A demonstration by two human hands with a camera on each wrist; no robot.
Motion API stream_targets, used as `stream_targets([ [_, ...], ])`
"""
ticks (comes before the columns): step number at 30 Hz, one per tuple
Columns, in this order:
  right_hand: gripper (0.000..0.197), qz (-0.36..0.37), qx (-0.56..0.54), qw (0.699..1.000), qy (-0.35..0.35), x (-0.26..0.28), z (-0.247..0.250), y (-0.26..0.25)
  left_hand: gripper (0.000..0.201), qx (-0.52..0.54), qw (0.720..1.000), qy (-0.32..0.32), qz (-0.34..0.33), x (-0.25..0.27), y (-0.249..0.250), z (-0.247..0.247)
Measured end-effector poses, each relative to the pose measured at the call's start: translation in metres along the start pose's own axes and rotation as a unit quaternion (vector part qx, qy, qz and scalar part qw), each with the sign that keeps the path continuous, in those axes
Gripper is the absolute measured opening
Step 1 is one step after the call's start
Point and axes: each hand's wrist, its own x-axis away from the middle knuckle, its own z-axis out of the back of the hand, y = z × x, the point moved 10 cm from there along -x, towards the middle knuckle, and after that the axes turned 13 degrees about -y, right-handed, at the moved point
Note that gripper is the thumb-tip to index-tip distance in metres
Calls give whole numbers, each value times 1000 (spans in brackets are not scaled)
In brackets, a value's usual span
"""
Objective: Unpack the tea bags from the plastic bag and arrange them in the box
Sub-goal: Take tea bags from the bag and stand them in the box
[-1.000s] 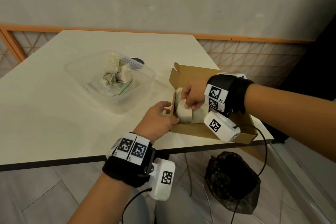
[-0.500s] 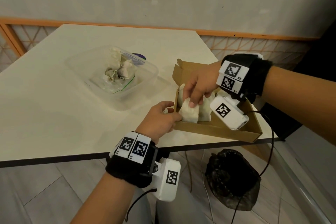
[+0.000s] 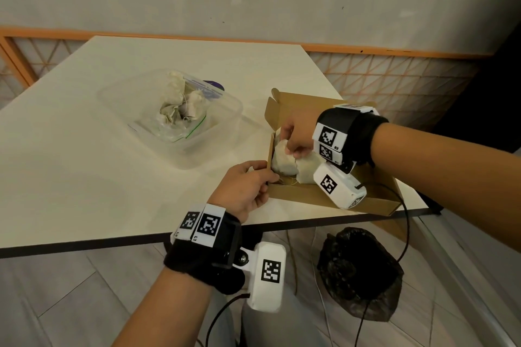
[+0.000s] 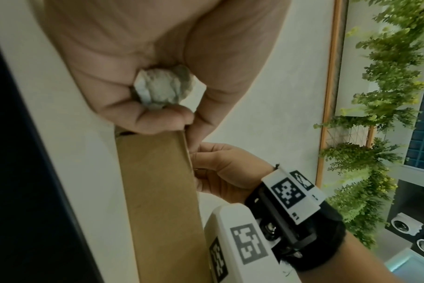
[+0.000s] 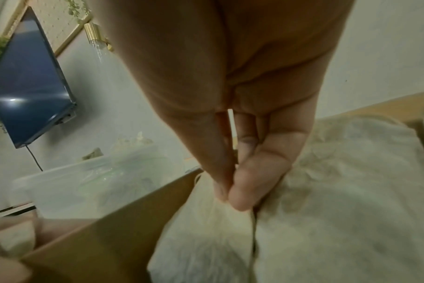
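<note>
Cardboard box [image 3: 324, 197] holding 2 visible tea bags [image 3: 284, 159], right hand [image 3: 298, 136] pinching one inside, left hand [image 3: 245, 186] clenching another tea bag at box corner, plastic bag [image 3: 180, 113] in clear tub [image 3: 225, 121] left of box

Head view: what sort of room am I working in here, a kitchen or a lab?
Neither, probably: it looks like a living or lounge room. A wall-mounted TV hangs on one wall, leafy greenery trails down another, and the white table stands beside an orange-framed lattice panel.
</note>
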Motion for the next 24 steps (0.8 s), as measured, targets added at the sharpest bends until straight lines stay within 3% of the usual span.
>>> stream_targets([
  [2, 20, 7, 57, 998, 24, 7, 7, -7, 39, 6, 1000, -3, -1, 1, 0, -1],
  [5, 14, 37, 108, 990, 84, 29, 22, -18, 40, 17, 1000, -7, -3, 1, 0, 0],
  [11, 7, 16, 166, 984, -58, 39, -20, 6, 27, 60, 998, -4, -14, 0, -2, 1],
  [15, 16, 38, 105, 994, -11, 41, -13, 16, 14, 192, 981, -9, -27, 3, -4, 5],
  [18, 28, 49, 54, 996, 43, 39, -8, 21, 14, 205, 978, -27, -28, 2, -5, 4],
  [24, 42, 69, 110, 991, 30, 31, -19, 2, 26, 234, 970, -51, -50, 3, -2, 3],
])
